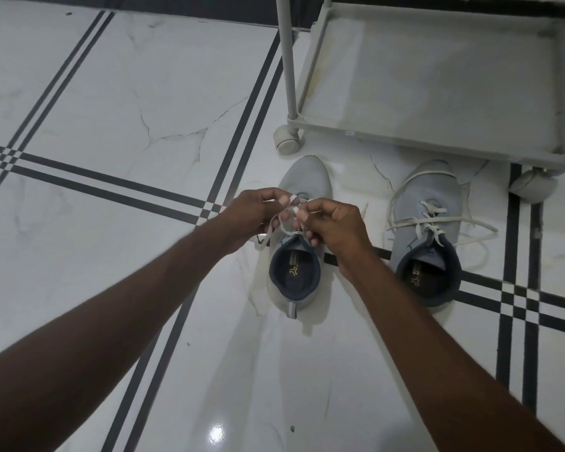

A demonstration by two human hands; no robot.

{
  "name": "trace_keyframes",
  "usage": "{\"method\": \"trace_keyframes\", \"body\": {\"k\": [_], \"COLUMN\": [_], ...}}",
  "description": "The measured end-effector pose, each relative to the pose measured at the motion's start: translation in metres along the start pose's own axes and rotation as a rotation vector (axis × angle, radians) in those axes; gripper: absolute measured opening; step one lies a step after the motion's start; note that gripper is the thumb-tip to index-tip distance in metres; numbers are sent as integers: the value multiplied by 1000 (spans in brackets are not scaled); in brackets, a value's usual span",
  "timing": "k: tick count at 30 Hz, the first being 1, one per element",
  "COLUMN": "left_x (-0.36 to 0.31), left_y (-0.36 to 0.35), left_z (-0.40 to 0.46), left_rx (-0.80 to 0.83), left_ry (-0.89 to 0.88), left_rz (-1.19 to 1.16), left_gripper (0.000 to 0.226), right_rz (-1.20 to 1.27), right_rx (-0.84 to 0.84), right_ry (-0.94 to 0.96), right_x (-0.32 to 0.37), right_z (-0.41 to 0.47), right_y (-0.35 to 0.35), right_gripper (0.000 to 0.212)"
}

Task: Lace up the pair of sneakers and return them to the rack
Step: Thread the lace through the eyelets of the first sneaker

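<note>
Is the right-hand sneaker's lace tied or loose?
Loose: the lace on the right-hand sneaker sprawls in slack loops over the toe and floor.

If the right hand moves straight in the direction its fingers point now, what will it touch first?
Its fingers point left, so the right hand would likely meet the left hand first; both pinch the lace above the left sneaker.

Both forearms are bare from the bottom edge of the view up to the wrists, with no sleeve, cuff or glove showing anywhere along them. The left hand and the right hand are bare too, and the short, pale nails catch the light on the thumbs and a few fingers. The forearms are lean and taper towards the wrists, and their surface is blurred, so finer marks cannot be made out.
</note>
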State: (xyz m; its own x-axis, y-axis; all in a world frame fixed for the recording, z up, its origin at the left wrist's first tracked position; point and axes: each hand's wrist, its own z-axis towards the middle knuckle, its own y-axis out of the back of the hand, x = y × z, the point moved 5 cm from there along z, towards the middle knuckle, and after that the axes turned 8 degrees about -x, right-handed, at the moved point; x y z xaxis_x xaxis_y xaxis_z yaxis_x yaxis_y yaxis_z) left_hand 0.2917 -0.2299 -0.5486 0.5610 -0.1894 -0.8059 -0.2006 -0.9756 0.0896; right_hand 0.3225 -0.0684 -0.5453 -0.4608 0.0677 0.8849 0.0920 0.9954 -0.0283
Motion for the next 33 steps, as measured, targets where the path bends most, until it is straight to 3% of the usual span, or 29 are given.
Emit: {"method": "trace_keyframes", "body": {"k": [4, 9, 12, 19, 23, 28, 30, 33], "left_x": [4, 6, 15, 20, 18, 17, 17, 18], "left_y": [1, 6, 2, -2, -6, -7, -7, -6], "left_z": [1, 10, 12, 10, 6, 0, 0, 0], "left_rx": [113, -5, -6, 24, -5, 104, 37, -13], "left_ry": [10, 32, 102, 112, 79, 21, 14, 36], "left_rz": [-11, -5, 18, -29, -62, -91, -109, -136], "left_gripper": [23, 26, 8, 9, 9, 16, 32, 27], "right_rz": [-158, -255, -201, -114, -113, -145, -137, -81], "right_rx": [-16, -73, -24, -17, -60, -136, -108, 46], "right_ry": [115, 211, 160, 84, 56, -56, -106, -134], "right_x": [8, 13, 11, 5, 5, 3, 1, -4], "right_z": [2, 5, 11, 14, 12, 20, 20, 20], "right_y": [-2, -4, -7, -8, -7, -6, -8, -7], "right_gripper": [17, 10, 24, 36, 31, 29, 26, 19]}}
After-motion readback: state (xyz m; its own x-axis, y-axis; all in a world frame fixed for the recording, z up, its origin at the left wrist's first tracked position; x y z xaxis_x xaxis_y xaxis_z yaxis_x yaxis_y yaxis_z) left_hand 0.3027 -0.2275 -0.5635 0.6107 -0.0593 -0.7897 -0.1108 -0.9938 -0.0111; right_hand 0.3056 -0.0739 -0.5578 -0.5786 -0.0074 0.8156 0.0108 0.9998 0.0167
